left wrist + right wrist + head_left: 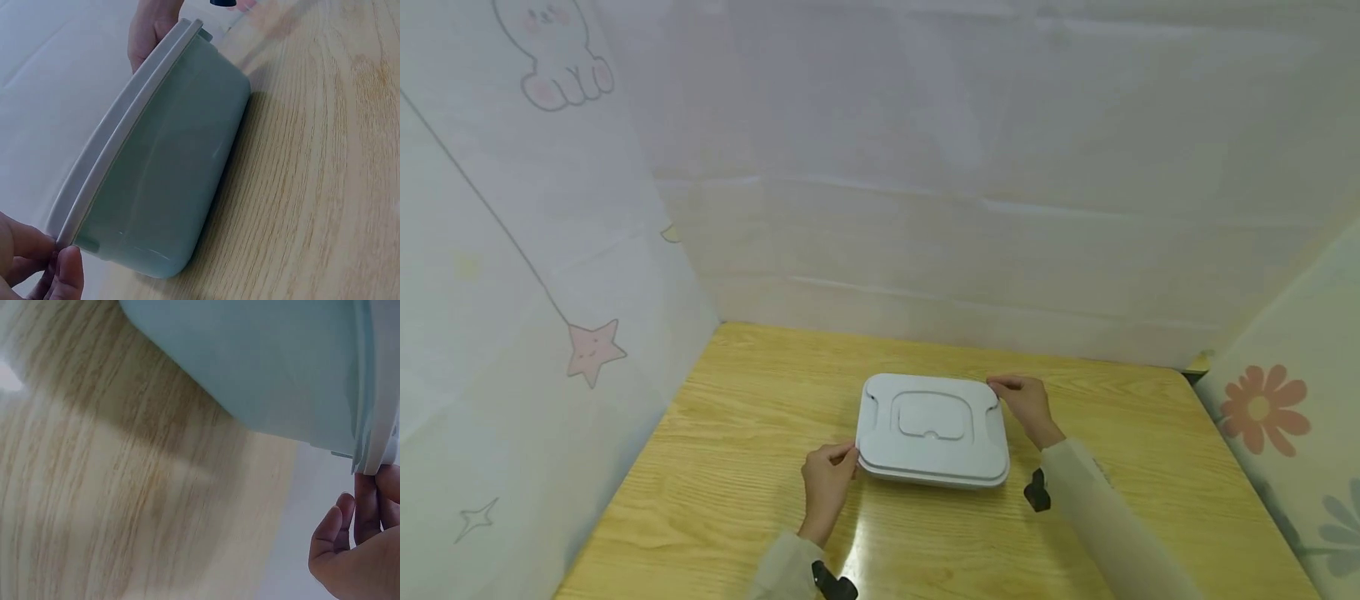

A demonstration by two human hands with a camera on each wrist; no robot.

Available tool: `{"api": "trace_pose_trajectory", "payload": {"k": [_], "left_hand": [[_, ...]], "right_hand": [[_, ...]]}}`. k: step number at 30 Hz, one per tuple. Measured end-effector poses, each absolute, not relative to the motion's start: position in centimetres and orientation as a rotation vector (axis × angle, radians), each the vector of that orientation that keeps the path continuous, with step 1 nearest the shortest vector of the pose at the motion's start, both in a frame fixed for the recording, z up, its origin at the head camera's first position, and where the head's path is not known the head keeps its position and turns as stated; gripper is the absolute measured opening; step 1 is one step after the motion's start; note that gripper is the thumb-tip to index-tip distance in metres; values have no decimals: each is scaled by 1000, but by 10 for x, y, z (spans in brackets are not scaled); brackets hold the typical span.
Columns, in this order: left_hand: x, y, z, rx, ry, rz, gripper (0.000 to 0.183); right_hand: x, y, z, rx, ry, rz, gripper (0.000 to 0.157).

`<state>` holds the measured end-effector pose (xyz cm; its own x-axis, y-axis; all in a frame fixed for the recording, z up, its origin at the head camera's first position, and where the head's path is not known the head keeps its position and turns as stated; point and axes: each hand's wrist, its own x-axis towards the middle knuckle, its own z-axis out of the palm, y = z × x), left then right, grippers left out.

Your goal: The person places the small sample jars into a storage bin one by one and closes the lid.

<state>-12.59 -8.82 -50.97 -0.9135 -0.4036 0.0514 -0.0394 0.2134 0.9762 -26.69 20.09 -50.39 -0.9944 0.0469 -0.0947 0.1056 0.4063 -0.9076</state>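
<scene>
A rectangular storage box (169,156) with a pale green body stands on the wooden table. Its white lid (880,446) sits over the top, with a raised panel in the middle. At the lid's near left side, my left hand (827,483) pinches the rim between thumb and fingers. My right hand (1028,407) pinches the rim at the far right corner. Close up in the right wrist view, thumb and finger hold the lid's edge while other fingers stay curled below it. What the box contains is hidden.
The wooden table (737,417) carries the box near its middle. Pale cloth backdrops (925,250) rise behind the table and at both sides, printed with a star, a flower and a cartoon animal. A black wrist device (1037,492) shows at each sleeve.
</scene>
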Motion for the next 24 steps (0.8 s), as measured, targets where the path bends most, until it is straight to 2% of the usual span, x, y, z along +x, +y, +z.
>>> {"api": "trace_pose_trajectory", "payload": {"k": [9,13,24], "left_hand": [[-127,-83,-514,433,-2188,-1806,14],[-127,-84,-517,456,-2193,-1832,14],[-132,-90,-519,478,-2128,-1858,12]], "right_hand": [[-263,204,-516,223,2632,-1713,30],[-265,207,-527,176,2613,-1802,30],[-262,193,-517,95,2870,-1589,21]]}}
